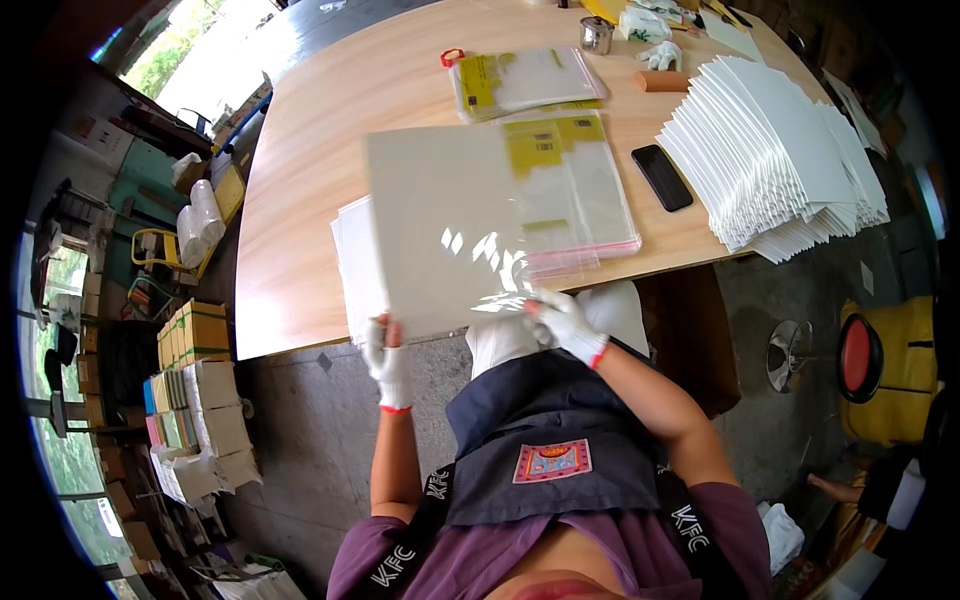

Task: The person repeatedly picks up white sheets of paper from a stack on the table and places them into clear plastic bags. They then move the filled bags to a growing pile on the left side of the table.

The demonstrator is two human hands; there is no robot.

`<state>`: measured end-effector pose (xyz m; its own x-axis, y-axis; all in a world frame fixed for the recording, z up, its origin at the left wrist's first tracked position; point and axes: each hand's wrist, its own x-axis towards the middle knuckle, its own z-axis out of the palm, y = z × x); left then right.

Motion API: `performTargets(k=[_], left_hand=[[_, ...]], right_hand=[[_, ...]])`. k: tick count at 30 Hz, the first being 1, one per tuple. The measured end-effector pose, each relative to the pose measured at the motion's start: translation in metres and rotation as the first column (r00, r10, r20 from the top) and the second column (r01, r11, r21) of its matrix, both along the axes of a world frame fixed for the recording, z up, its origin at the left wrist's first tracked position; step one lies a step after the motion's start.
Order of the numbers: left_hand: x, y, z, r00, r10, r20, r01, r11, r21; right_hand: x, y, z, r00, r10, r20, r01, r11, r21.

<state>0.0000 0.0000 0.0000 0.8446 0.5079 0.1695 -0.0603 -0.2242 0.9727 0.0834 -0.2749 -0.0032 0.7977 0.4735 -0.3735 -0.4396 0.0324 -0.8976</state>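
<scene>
The left hand (386,360) has its gloved fingers (376,338) clamped on the lower left corner of a white board (440,225) raised above the surface's (310,170) near edge, the right hand's (565,320) fingers (545,305) pinching a clear bag (575,190) over it, a white stack (775,170) at the right edge.

Both forearms rose from the lower frame toward centre. The gloved left hand (386,362) pinched closed left of centre; the gloved right hand (566,322) gripped just right.
</scene>
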Motion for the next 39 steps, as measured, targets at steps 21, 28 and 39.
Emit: performTargets(k=[21, 28, 39], left_hand=[[0.010, 0.102, -0.057, 0.962, 0.176, -0.210, 0.000, 0.768, 0.641], [0.000, 0.083, -0.027, 0.986, 0.123, -0.109, 0.002, 0.657, 0.754], [0.042, 0.040, 0.005, 0.989, 0.144, 0.023, -0.117, 0.692, 0.712]], right_hand=[[-0.016, -0.276, 0.014, 0.834, 0.432, -0.344, -0.140, -0.438, -0.888], [0.024, -0.331, 0.157, 0.280, -0.008, 0.960, 0.960, -0.032, -0.280], [0.052, -0.358, 0.210, 0.534, 0.535, 0.655, 0.845, -0.311, -0.435]])
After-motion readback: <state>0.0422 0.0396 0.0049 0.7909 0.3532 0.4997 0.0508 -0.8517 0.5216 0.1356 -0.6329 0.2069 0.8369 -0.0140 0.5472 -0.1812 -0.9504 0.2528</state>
